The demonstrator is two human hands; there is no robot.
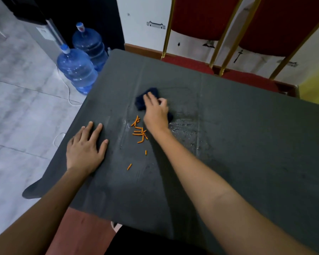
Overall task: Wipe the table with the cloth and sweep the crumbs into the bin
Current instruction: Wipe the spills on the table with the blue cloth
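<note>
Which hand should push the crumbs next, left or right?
Right. The right hand already presses the cloth just beyond the crumbs. The left hand lies flat on the table, empty, beside them.

The table (247, 144) has a dark grey top, wet and streaked near its middle. A dark blue cloth (143, 100) lies bunched on it, partly covered. Orange stick-shaped crumbs (140, 131) cluster just at the cloth's 6 o'clock, with two loose pieces farther toward 6 o'clock, apart from the cluster.
</note>
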